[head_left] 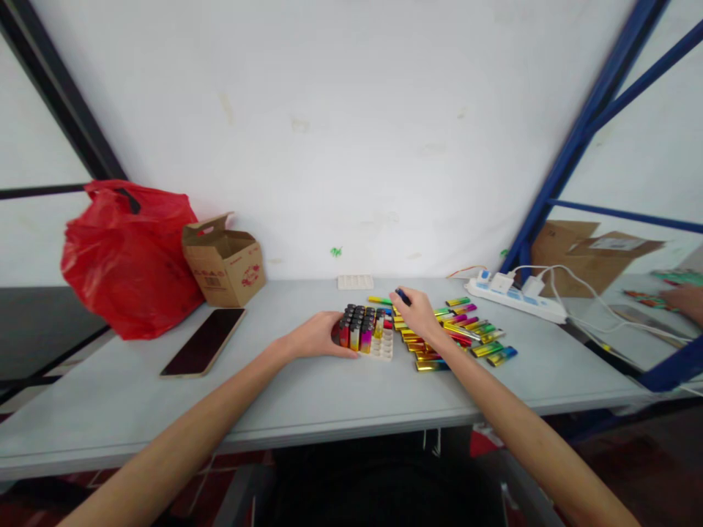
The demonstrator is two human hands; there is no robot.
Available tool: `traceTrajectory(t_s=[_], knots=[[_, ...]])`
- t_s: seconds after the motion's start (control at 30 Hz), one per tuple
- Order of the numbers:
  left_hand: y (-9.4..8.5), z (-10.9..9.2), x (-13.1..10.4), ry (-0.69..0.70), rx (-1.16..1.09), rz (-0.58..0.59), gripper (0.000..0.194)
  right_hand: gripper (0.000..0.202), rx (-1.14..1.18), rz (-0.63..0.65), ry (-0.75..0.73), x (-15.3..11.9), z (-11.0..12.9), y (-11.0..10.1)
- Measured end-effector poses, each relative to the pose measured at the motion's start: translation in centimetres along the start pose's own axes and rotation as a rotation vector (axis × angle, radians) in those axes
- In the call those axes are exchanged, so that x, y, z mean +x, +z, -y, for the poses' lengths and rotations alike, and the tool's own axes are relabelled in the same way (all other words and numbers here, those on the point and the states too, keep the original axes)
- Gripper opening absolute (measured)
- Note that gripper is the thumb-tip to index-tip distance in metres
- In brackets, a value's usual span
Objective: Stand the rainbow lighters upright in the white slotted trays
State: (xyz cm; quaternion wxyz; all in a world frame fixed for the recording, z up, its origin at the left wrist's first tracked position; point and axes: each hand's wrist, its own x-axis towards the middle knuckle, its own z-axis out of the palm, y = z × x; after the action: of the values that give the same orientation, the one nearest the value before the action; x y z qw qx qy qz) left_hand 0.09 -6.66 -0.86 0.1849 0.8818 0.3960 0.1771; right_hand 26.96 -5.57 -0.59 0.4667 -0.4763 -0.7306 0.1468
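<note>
A white tray with rows of holes (386, 346) stands on the table. Several upright lighters (354, 334) with black tops and coloured metallic bodies fill its left part, while holes show at its right front. My left hand (320, 334) is closed around the tray's left side, thumb in front and fingers behind, partly hidden. Just right of the tray, my right hand (418, 315) pinches a lighter whose dark blue-black end (403, 296) pokes out of the fingers. Beneath and beside that hand lies a loose pile of shiny multicoloured lighters (431, 364).
A white power strip (513, 298) with plugs and cables lies at the back right. On the left are a phone (204, 342), a cardboard box (231, 265) and a red plastic bag (129, 256). Another white tray (355, 282) rests by the wall. Another person's hand (685, 300) shows far right.
</note>
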Motion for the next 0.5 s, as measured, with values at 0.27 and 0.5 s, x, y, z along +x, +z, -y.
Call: traceTrajectory(t_s=[0.27, 0.5], knots=[[0.0, 0.0, 0.0, 0.008, -0.028, -0.007, 0.065, 0.035, 0.083, 0.231, -0.175, -0.3, 1.2, -1.4], [0.0, -0.1, 0.0, -0.002, -0.019, 0.000, 0.066, 0.037, 0.077, 0.309, -0.244, -0.5, 1.3, -1.7]])
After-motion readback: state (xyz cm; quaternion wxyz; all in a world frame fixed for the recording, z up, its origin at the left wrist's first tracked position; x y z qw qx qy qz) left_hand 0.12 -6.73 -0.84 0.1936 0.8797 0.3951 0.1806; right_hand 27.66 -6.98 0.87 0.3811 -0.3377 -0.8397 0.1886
